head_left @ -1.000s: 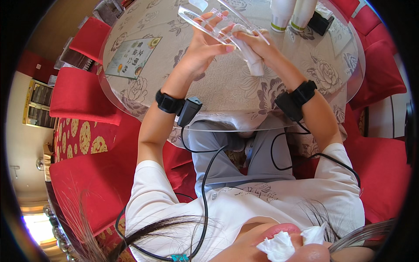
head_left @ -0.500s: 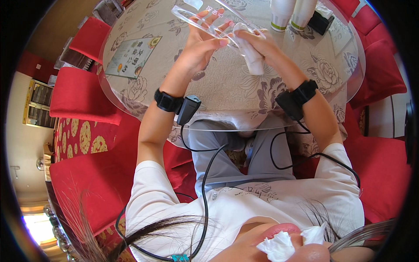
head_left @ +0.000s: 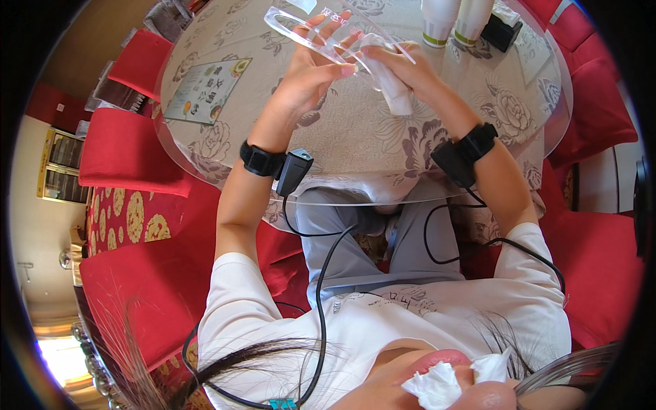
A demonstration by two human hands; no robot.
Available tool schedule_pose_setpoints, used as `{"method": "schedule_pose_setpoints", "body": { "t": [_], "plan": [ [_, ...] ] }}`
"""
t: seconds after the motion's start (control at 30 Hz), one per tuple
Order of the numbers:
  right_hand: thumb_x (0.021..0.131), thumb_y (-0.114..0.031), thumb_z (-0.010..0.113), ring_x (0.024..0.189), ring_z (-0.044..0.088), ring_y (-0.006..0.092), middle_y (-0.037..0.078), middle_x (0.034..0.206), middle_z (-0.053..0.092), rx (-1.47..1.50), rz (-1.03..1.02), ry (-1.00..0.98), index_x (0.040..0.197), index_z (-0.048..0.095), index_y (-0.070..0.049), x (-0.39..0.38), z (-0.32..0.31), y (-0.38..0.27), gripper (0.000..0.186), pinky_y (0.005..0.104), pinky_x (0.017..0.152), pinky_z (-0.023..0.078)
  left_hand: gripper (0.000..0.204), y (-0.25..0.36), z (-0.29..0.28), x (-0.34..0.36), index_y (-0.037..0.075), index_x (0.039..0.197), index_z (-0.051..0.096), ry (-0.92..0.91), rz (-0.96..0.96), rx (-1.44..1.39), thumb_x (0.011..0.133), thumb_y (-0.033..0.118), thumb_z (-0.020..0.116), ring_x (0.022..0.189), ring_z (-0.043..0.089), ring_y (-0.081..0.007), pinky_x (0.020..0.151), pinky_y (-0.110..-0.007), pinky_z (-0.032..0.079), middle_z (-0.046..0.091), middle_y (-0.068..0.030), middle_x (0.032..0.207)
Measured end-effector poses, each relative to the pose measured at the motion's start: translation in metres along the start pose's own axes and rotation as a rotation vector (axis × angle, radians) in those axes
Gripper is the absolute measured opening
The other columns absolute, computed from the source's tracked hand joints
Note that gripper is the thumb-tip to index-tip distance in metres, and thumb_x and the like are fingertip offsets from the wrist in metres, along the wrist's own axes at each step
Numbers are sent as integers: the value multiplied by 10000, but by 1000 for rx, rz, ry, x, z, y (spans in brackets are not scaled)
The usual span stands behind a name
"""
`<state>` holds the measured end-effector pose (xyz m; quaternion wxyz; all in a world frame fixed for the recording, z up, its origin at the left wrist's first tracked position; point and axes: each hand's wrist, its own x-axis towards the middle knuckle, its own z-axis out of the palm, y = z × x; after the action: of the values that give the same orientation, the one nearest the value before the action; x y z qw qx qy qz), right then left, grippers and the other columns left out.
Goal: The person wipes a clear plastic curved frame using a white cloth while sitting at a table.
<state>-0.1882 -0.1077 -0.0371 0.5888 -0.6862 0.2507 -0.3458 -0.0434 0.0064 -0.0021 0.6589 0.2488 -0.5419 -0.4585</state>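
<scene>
Holds a clear plastic frame in the left hand, above the table, well in from its near edge
Clasps a white cloth against it with the right hand

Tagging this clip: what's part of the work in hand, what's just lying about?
In use:
left hand, gripping clear plastic piece
right hand, holding white cloth or tissue

Lying about:
stacked paper cups
black box
printed card
</scene>
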Motion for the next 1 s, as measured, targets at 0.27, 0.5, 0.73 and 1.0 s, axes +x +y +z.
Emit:
{"method": "schedule_pose_setpoints", "body": {
  "t": [0.27, 0.5, 0.73, 1.0],
  "plan": [
    [703, -377, 681, 557, 590, 131, 90, 698, 619, -50, 35, -3, 829, 642, 19, 2, 4, 1, 417, 238, 459, 457, 787, -2, -1, -1, 128, 1215, 180, 5, 15, 39, 613, -117, 623, 1220, 320, -359, 902, -410, 433, 250, -184, 1322],
    [711, -343, 670, 577, 601, 150, 111, 739, 623, -37, 12, 18, 867, 622, 43, 8, 4, 11, 420, 247, 469, 465, 784, 0, -1, -3, 128, 1218, 181, 16, -1, 37, 616, -118, 618, 1222, 314, -360, 903, -413, 432, 250, -181, 1318],
    [722, -324, 646, 595, 606, 147, 128, 738, 622, -122, 44, 152, 856, 613, 58, 8, 0, 13, 406, 243, 476, 473, 903, 17, 18, -10, 159, 1300, 111, 55, 44, -201, 606, -80, 636, 1243, 278, -345, 964, -437, 366, 197, -145, 1362],
    [751, -323, 621, 704, 602, 115, 59, 820, 615, 35, 52, 153, 976, 597, -26, 15, -1, 16, 373, 231, 586, 483, 910, 20, 6, -10, 176, 1359, 105, 127, 92, -173, 643, 17, 643, 1268, 235, -361, 1021, -509, 241, 192, -105, 1394]
  ]
}}
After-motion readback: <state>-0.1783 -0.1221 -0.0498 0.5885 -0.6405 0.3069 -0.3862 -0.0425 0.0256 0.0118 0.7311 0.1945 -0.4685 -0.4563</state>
